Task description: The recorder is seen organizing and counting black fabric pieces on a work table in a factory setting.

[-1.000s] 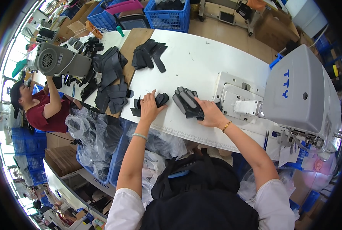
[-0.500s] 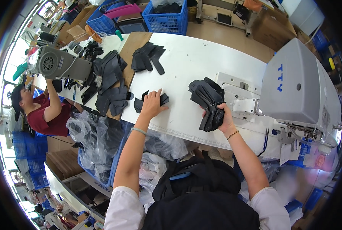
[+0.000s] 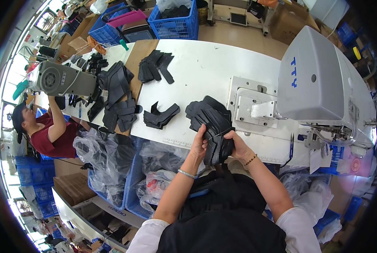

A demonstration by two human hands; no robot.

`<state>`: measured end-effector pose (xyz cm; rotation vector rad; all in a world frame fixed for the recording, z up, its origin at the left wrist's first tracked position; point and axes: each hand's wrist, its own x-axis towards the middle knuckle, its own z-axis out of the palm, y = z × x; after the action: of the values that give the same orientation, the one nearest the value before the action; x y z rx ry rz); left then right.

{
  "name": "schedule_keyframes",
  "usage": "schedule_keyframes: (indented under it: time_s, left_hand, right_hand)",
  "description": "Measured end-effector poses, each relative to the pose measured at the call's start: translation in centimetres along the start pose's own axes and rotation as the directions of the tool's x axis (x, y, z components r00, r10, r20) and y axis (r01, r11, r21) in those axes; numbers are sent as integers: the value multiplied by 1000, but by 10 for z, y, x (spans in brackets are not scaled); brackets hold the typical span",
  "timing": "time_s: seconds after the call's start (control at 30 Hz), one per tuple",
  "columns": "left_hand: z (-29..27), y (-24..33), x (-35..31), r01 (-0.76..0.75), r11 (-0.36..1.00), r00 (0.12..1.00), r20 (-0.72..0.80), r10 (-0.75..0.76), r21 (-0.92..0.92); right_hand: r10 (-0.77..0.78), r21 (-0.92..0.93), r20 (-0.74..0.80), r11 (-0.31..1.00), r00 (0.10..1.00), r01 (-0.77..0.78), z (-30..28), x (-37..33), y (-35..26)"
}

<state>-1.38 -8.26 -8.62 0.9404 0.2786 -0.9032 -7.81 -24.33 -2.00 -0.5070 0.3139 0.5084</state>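
A thick bundle of black cut pieces (image 3: 209, 122), flat and angular, is held between my two hands above the table's front edge. My left hand (image 3: 200, 143) grips its left side with the thumb up. On the right side my right hand (image 3: 238, 145) is closed round the same bundle. A band seems to run across its middle. Left of it, a small pile of similar black pieces (image 3: 161, 115) lies on the white table (image 3: 197, 59), apart from both hands. Farther back lies another fanned pile of black pieces (image 3: 156, 66).
A large grey-white sewing machine (image 3: 319, 76) stands at the right, its metal plate (image 3: 252, 105) beside the bundle. More black pieces (image 3: 116, 84) lie left, near a co-worker in a red shirt (image 3: 49, 130) at another machine (image 3: 62, 79). Plastic-lined blue bins (image 3: 131, 185) stand below the front edge.
My left hand has left the small pile and now grips the bundle. My right hand has brought the bundle left and nearer to me.
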Motion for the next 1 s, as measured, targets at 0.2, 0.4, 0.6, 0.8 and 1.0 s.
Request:
schedule_keyframes:
  time_s: [0.2,0.4,0.6,0.8,1.0]
  left_hand:
    - [55,11,-18,11,922,987,154,53,-388]
    - [43,21,-23,59,900,931,348,106,-432]
    - [46,9,-25,-62,883,946,254,201,-466]
    - [74,29,-55,-47,829,980,136,147,-557]
    - [73,39,-51,-69,867,991,66,116,-494]
  right_hand:
    - [-61,-321,-214,947,975,-11,13,-14,-9]
    - [-697,-996,3,-64,718,-58,57,-54,-23]
    - [-549,-851,507,-441,665,284,77,-38,-31]
    - [-420,-891,454,-190,786,413,74,-51,-42]
    - [-392,-857,510,-155,765,492,96,-72,-26]
